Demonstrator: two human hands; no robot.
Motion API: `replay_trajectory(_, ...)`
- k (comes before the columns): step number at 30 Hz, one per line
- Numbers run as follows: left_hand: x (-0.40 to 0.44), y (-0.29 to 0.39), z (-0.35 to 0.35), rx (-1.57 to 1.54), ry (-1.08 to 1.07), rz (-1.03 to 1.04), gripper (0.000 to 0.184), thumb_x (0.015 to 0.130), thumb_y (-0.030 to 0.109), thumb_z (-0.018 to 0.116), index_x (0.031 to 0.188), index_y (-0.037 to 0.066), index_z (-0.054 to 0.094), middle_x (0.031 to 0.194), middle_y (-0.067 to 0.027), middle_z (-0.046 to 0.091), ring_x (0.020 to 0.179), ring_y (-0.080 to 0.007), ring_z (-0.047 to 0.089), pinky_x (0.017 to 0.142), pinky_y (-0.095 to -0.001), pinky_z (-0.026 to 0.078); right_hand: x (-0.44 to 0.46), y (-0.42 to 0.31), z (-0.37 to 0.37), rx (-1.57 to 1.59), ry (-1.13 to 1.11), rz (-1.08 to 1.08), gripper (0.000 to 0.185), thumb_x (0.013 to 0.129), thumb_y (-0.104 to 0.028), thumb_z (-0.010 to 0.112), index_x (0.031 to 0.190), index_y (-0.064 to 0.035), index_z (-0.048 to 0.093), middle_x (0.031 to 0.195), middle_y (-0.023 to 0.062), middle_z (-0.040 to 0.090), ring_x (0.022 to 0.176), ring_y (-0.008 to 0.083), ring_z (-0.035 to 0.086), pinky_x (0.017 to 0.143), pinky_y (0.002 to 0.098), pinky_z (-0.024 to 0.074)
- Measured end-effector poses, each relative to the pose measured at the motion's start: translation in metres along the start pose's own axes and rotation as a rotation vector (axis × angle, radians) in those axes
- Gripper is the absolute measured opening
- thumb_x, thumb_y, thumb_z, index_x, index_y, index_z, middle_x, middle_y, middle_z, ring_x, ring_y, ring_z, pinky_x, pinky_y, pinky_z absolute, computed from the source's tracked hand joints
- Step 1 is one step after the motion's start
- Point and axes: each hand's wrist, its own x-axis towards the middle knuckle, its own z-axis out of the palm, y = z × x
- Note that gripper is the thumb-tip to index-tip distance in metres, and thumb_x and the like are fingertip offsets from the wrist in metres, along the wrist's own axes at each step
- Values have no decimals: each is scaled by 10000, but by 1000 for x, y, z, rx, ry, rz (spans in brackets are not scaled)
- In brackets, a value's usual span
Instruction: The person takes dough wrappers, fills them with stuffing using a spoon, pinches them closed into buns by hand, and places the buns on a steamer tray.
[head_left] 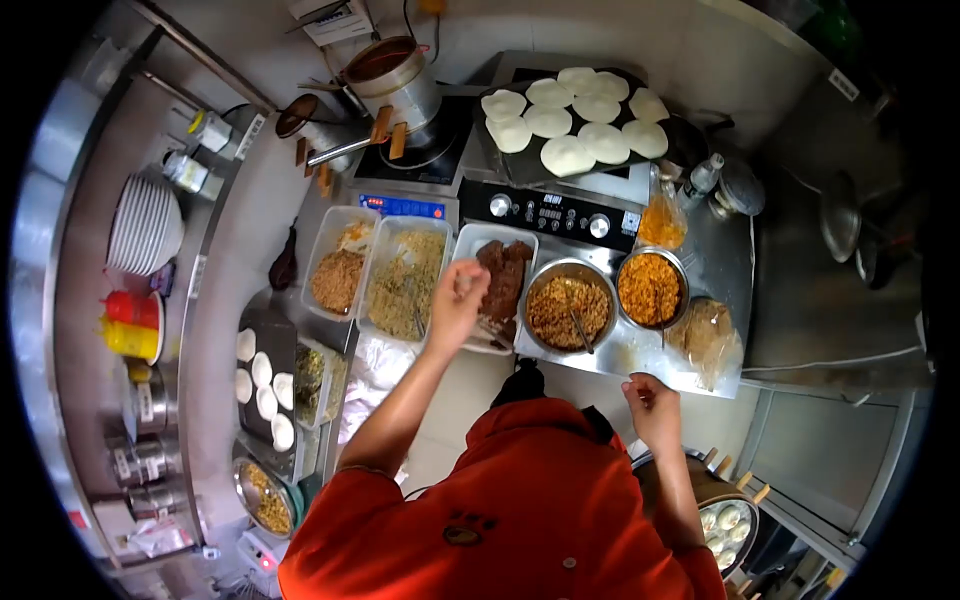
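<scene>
My left hand (459,302), its fingers curled together, is over the left side of a white tub (468,238) of dark brown filling (507,275); whatever it may pinch is too small to make out. Near the counter's front edge, my right hand (653,403) has its fingers bent inward, with nothing visible in them. Between the hands stands a metal bowl of brown chopped filling (566,303) with a spoon. Beside it is a bowl of orange filling (650,287), also with a utensil. A clear plastic bag (708,335) lies to the right.
Several white dough rounds (603,143) cover a dark griddle at the back. Pots (392,80) stand back left. Two more tubs (405,275) are left of my left hand. A tray of dough rounds (266,402) is far left, a steamer (725,530) lower right.
</scene>
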Motion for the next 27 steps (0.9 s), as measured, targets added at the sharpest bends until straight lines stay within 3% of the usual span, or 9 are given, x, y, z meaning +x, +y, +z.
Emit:
replay_trajectory(2, 79, -6, -2, 79, 64, 242, 227, 958, 185, 708, 1096, 32, 612, 957, -50, 627, 779, -136, 606, 695, -288, 508, 13, -21, 14, 0, -35, -24, 264, 928, -161, 729, 1082, 51, 700, 846, 157, 735, 729, 207, 715, 660, 312, 552)
replay_trajectory(6, 220, 36, 12, 569, 97, 181, 477, 907, 478, 721, 942, 16, 609, 786, -142, 655, 763, -325, 661, 722, -414, 523, 22, -56, 30, -33, 11, -32, 258, 926, -158, 734, 1082, 45, 701, 858, 148, 740, 727, 208, 714, 663, 310, 551)
replay_trajectory(8, 283, 38, 24, 804, 71, 96, 668, 876, 653, 643, 999, -3, 633, 974, -196, 725, 917, -424, 688, 804, -473, 539, 20, -56, 37, -3, 47, 24, 253, 923, -155, 739, 1077, 43, 701, 865, 147, 742, 735, 206, 717, 675, 313, 558)
replay_trajectory(10, 330, 38, 41, 1002, 41, 37, 782, 854, 716, 601, 1111, -21, 651, 1149, -228, 709, 1088, -418, 673, 890, -485, 544, 19, -59, 39, 37, 80, 66, 253, 924, -152, 742, 1074, 47, 701, 867, 148, 743, 750, 199, 721, 695, 310, 566)
replay_trajectory(12, 355, 42, 49, 1107, -95, -75, 712, 863, 642, 640, 1217, 24, 671, 1251, -223, 674, 1165, -384, 652, 940, -465, 547, 18, -60, 36, 20, 103, 76, 252, 927, -153, 741, 1073, 48, 702, 870, 146, 744, 763, 187, 724, 693, 302, 568)
replay_trajectory(18, 383, 33, 62, 1206, -165, 22, 384, 884, 353, 670, 1112, 48, 715, 1181, -211, 701, 1134, -363, 667, 929, -453, 555, 25, -49, 22, 1, 111, 133, 248, 940, -137, 727, 1084, 62, 693, 868, 149, 747, 743, 168, 724, 663, 291, 585)
replay_trajectory(22, 360, 53, 85, 874, 118, 420, 226, 954, 196, 586, 1023, 1, 676, 1054, -185, 725, 1018, -359, 704, 897, -453, 576, 36, -49, 6, 69, 87, 150, 256, 935, -145, 728, 1094, 54, 696, 871, 152, 750, 742, 181, 730, 665, 298, 581)
replay_trajectory(24, 362, 55, 98, -399, 235, -308, 255, 984, 158, 578, 1175, -6, 620, 1144, -154, 708, 991, -324, 720, 890, -434, 595, 43, -41, 2, 42, 95, 93, 243, 930, -139, 726, 1093, 39, 707, 879, 152, 754, 744, 189, 733, 668, 303, 574)
replay_trajectory(27, 365, 29, 97, -724, 95, -356, 347, 980, 92, 622, 1303, 2, 532, 1269, -130, 652, 1052, -290, 702, 895, -423, 606, 55, -40, -5, 14, 76, 53, 226, 921, -130, 731, 1083, 28, 718, 885, 149, 757, 737, 185, 727, 669, 305, 567)
